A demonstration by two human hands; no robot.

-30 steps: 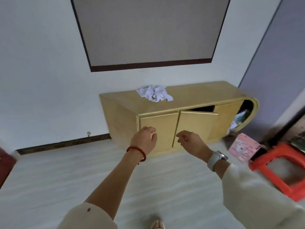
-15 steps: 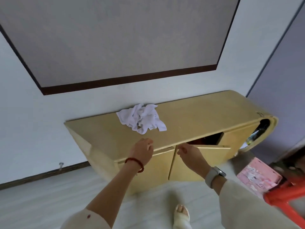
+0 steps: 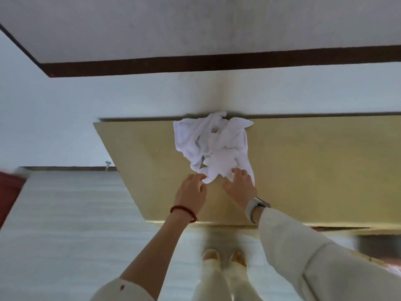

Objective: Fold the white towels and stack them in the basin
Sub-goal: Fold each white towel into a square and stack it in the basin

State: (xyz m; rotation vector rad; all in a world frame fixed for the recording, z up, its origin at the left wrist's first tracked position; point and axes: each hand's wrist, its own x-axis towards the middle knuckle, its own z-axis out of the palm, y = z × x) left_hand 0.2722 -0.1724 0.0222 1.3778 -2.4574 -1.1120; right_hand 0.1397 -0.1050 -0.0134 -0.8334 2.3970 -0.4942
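A crumpled heap of white towels point(image 3: 213, 146) lies on top of a low yellow wooden cabinet point(image 3: 303, 170), close to the wall. My left hand point(image 3: 192, 190) reaches the heap's near edge, its fingertips touching a fold of cloth. My right hand point(image 3: 239, 184), with a watch on the wrist, rests its spread fingers on the heap's lower right edge. Neither hand plainly grips the cloth. No basin is in view.
The cabinet's top stretches bare to the right and left of the heap. A dark-framed panel point(image 3: 195, 66) hangs on the wall above. Pale floor point(image 3: 65, 224) lies to the left, with a red object point(image 3: 8, 187) at the far left edge. My feet stand against the cabinet front.
I have stepped up to the cabinet and now look straight down on it. Both hands moved from the cabinet's front up to the towel heap and now touch it.
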